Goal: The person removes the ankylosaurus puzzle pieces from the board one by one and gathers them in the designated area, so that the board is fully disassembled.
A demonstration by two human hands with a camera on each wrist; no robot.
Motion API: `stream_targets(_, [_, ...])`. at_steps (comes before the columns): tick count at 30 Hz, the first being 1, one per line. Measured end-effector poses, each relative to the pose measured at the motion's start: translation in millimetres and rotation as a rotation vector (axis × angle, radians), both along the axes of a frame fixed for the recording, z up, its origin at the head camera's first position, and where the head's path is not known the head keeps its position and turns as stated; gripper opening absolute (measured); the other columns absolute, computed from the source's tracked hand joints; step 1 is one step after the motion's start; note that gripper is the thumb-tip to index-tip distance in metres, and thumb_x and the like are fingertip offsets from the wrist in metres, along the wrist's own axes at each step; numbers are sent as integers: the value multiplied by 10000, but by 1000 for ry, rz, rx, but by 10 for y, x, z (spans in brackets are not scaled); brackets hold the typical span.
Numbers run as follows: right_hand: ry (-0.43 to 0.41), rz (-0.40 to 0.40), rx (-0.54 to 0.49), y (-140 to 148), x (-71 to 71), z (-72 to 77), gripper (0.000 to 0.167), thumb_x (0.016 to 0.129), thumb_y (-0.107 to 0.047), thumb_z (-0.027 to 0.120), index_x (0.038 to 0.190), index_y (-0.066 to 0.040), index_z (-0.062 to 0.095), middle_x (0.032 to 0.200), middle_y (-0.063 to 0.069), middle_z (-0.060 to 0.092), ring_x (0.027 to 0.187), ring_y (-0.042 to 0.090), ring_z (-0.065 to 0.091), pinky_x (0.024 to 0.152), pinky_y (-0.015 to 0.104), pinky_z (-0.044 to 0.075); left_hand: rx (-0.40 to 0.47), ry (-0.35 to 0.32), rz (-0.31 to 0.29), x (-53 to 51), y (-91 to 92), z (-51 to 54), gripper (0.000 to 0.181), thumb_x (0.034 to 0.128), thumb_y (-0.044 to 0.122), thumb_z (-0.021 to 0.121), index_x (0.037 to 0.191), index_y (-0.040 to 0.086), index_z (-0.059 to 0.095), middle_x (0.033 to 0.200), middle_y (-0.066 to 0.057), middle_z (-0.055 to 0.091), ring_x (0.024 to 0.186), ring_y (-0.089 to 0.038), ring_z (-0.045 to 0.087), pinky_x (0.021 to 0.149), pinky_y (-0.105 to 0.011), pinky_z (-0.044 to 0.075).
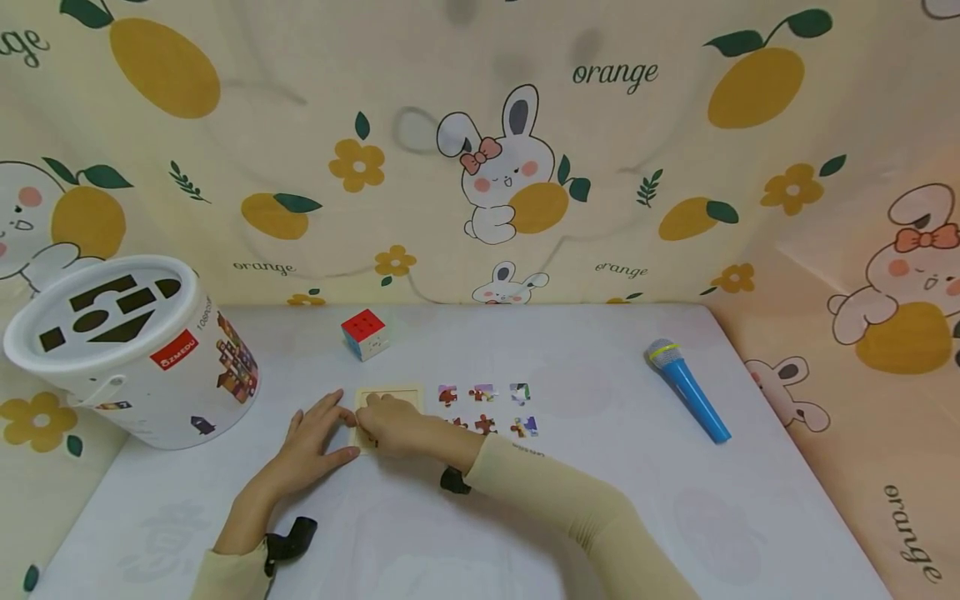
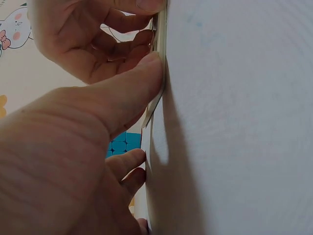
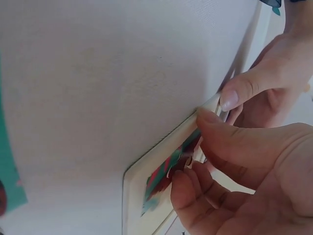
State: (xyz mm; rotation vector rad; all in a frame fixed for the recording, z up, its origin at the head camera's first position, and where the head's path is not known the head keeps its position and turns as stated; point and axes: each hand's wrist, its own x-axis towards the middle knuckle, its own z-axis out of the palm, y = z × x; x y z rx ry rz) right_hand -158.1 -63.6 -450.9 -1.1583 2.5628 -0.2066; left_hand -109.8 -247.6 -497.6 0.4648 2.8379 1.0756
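Note:
A shallow wooden puzzle tray [image 1: 411, 390] lies flat on the table in the head view, partly hidden by my right hand. My left hand [image 1: 311, 446] holds its left side between thumb and bent index finger, the other fingers spread beyond. Over the tray, my right hand [image 1: 393, 423] has curled fingers at a dark red puzzle piece [image 3: 181, 162], mostly covered by the fingertips. In the right wrist view, a green-and-red striped piece [image 3: 155, 180] lies inside the tray's rim. Several loose puzzle pieces [image 1: 483, 392] lie in rows right of the tray, some behind my right wrist.
A puzzle cube [image 1: 365, 335] with a red top sits behind the tray. At the left stands a large white bucket [image 1: 168, 392] with a shape-cutout lid. A blue toy microphone [image 1: 693, 392] lies to the right. Patterned cloth [image 1: 420, 275] hangs behind the table.

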Motion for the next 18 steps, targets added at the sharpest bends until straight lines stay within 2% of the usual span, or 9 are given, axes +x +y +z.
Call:
stream_targets(3, [-14,-2,-5,25,-9,13,101,897,-73,726,925,-124,643,898,-11,538,797,118,474,641,206,386,2,3,1,-3,0,-3,325,873,257,775,1084,129,563,1556,-297,289,1452,-500,185,1046,-795,-12])
stream_targets(7, [-15,-3,-13,47,-15,6,148,887,-60,736,896,-132,607,893,-19,519,803,116,469,651,206,394,-2,1,2,-10,-6,-14,327,875,263,774,1089,135,563,1559,-293,287,1454,-495,186,1045,-797,-8])
stream_targets(18, [-25,2,-43,67,-41,-53,289,850,-44,776,1062,-132,599,911,-31,523,833,112,492,667,202,432,-3,-7,5,-12,-9,-18,328,874,267,775,1090,141,562,1562,-291,281,1456,-495,178,1047,-794,-13])
